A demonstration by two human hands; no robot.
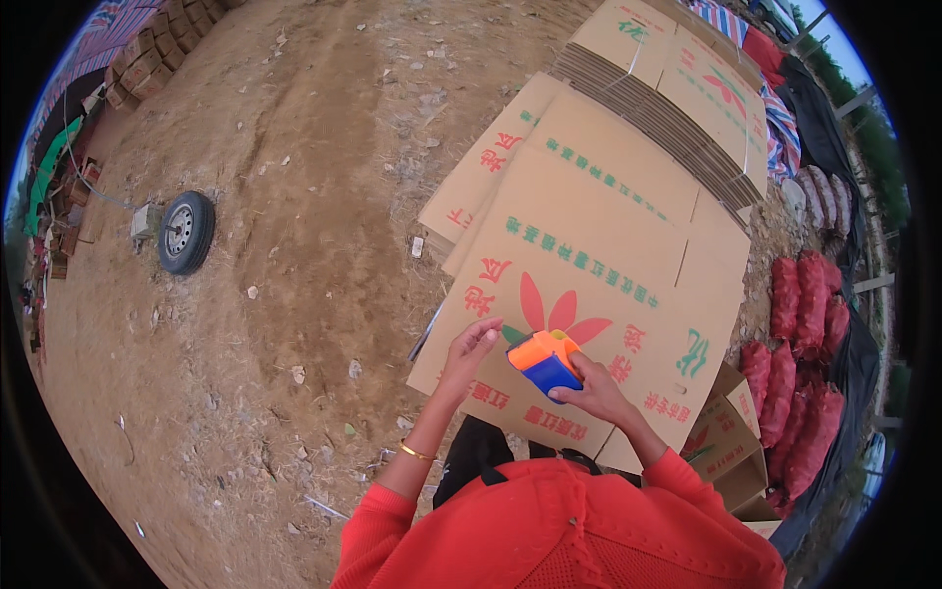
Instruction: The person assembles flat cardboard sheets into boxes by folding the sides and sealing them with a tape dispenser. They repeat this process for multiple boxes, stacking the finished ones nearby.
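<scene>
An orange and blue tape dispenser (546, 363) with a yellowish part on top is gripped by my right hand (599, 393), above a flattened cardboard box (618, 294). My left hand (471, 353) hovers to the left of the dispenser, over the box's near left part. Its fingers are curled together, and whatever may be between them is too small to make out. The flattened box is brown, printed with red and green characters and a red leaf shape. It overlaps other flattened boxes (505, 147) lying beneath it.
Beyond stands a strapped stack of flattened boxes (667, 83). Opened cartons (726, 452) sit near my right side, beside red mesh sacks (810, 432) along dark sheeting. A wheel (186, 233) with a block stands on the dirt ground (314, 236) at left.
</scene>
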